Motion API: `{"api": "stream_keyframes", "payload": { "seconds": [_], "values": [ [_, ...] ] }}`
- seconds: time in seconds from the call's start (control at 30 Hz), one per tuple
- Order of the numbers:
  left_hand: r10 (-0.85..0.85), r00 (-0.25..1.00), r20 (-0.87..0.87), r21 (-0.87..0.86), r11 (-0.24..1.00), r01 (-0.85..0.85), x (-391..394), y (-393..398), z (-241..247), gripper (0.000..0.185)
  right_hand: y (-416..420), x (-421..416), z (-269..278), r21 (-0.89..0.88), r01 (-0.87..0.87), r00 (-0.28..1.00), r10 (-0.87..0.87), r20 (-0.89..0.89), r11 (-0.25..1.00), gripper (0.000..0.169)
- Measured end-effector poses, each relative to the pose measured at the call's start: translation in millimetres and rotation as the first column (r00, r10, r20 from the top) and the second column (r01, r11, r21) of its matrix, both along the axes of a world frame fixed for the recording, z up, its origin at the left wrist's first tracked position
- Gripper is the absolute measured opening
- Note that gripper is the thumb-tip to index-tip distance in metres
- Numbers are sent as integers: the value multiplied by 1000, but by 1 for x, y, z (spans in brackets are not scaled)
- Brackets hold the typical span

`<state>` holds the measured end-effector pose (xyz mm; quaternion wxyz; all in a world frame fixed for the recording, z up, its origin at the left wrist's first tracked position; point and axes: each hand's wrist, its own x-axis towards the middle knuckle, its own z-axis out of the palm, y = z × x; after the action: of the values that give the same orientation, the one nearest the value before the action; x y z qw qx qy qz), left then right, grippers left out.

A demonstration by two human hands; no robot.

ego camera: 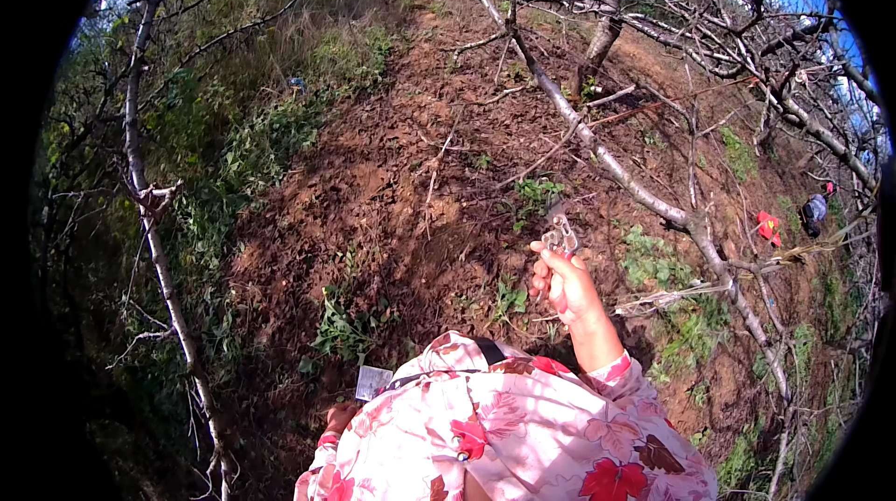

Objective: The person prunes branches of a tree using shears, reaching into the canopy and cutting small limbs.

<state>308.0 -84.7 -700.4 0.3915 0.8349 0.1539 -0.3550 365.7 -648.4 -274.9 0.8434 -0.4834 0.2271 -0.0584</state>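
My right hand [570,284] is raised in front of me, its fingers wrapped around the handles of metal pruning shears [562,231]. The blades point away from me, over leafy weeds on the soil. To the right of the shears runs a thick pale tree branch [616,168], apart from them. Low on the left, my left hand [341,417] hangs beside my floral shirt [490,424]; only a part of it shows, and its fingers are hard to make out. Just above it, a white card [373,383] bearing writing sits against a dark strap at my waist.
Bare branches arch overhead, and another trunk-like branch [157,249] stands at the left. A tree trunk [602,39] rises at the back. Reddish sloping soil [392,193] spreads before me, bordered by weeds. Far right are a red bag-like item [768,228] and a dark-and-grey object [814,213].
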Motion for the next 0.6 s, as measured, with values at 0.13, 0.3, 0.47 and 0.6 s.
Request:
{"api": "stream_keyframes", "payload": {
  "seconds": [0.13, 0.3, 0.47, 0.6],
  "values": [
    [0, 1000, 7, 77, 997, 0, 6, -9, 12, 33, 0, -1, -4, -48, -25, 1000, 25, -1, 999, 38],
    [140, 989, 39, -48, 989, -138, 4, -39, 48, 27, 0, -6, -7, -80, -45, 998, 42, -39, 996, 36],
    [109, 994, -2, -93, 990, -109, 10, -62, 136, 24, 5, -3, -3, -35, -97, 995, 97, -18, 995, 36],
    [85, 991, -105, -25, 996, -88, 9, -59, 138, 38, 2, 2, -10, -112, -120, 992, 116, -46, 986, 36]
  ]
}}
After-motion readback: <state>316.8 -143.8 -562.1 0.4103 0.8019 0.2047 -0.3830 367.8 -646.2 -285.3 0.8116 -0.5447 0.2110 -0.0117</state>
